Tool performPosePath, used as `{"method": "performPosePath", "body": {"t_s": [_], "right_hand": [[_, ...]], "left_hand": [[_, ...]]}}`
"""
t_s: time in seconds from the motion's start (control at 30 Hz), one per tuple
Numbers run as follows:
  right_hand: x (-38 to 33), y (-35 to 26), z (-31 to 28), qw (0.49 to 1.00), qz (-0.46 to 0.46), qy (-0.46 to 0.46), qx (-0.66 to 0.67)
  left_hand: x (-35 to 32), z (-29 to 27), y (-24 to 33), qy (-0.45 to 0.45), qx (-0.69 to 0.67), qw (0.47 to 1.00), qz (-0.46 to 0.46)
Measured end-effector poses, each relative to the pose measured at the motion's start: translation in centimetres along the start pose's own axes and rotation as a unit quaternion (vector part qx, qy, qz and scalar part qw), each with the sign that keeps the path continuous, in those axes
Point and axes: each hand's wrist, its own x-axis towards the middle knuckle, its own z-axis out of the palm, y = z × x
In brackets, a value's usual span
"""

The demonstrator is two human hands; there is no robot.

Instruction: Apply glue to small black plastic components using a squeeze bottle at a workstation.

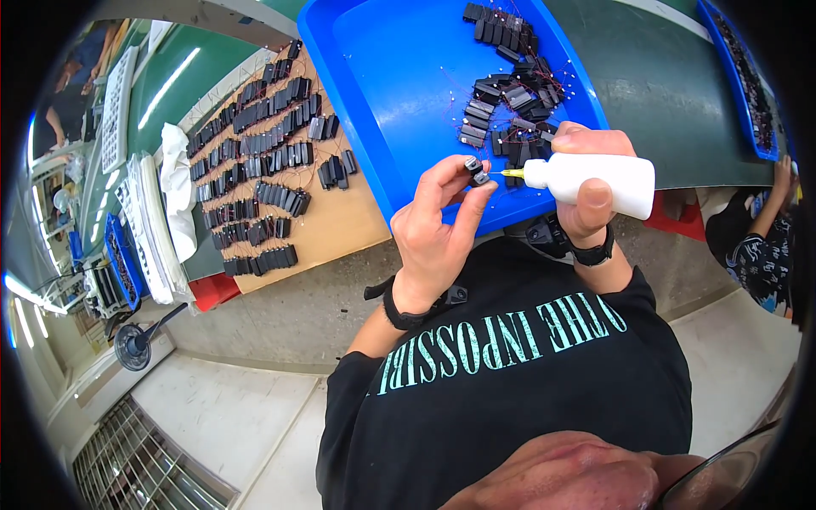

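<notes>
Between the thumb and fingers of my left hand [432,236] are small black blocks [476,172], held end-up over the near edge of a blue tray [387,85]. My right hand [583,219] is wrapped round a white squeeze bottle [614,180], which lies tipped on its side in the air. Its thin needle tip [512,173] with a yellow base points left and reaches the blocks, or nearly so; contact is too fine to tell. Inside the tray, at its right side, lies a heap of similar black blocks [514,93] with thin dark-red wires and small white ends.
Left of the tray, rows of black wired blocks [276,157] lie on a brown board [353,223]. White wrapping and stacked sheets [174,195] stand beyond. Another blue tray [738,76] sits at the far right, near a co-worker's arm [778,191]. A green bench [663,93] runs behind.
</notes>
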Motion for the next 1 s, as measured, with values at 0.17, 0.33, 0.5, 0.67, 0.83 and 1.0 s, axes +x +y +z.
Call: {"method": "performPosePath", "body": {"t_s": [0.17, 0.33, 0.5, 0.67, 0.83, 1.0], "right_hand": [[0.1, -0.2, 0.2, 1.0, 0.007, -0.007, -0.004], [0.5, -0.3, 0.7, 1.0, 0.0, 0.001, -0.008], [0.2, -0.4, 0.6, 0.998, 0.015, 0.009, 0.06], [0.3, -0.4, 1.0, 0.999, -0.016, 0.022, 0.033], [0.5, 0.0, 1.5, 0.999, -0.015, 0.038, -0.027], [0.2, -0.1, 1.4, 0.997, -0.001, 0.05, -0.053]], "left_hand": [[0.0, -0.2, 0.2, 0.0, 0.001, 1.0, 0.002], [0.2, -0.4, 0.3, 0.001, 0.001, 1.0, 0.007], [0.2, -0.9, 0.3, -0.023, 0.019, 1.0, 0.007], [0.0, -0.5, 0.0, -0.009, 0.014, 1.0, 0.018], [0.2, -0.3, -0.3, 0.017, 0.054, 0.997, 0.044], [0.0, -0.4, -0.1, -0.028, 0.06, 0.997, 0.034]]}}
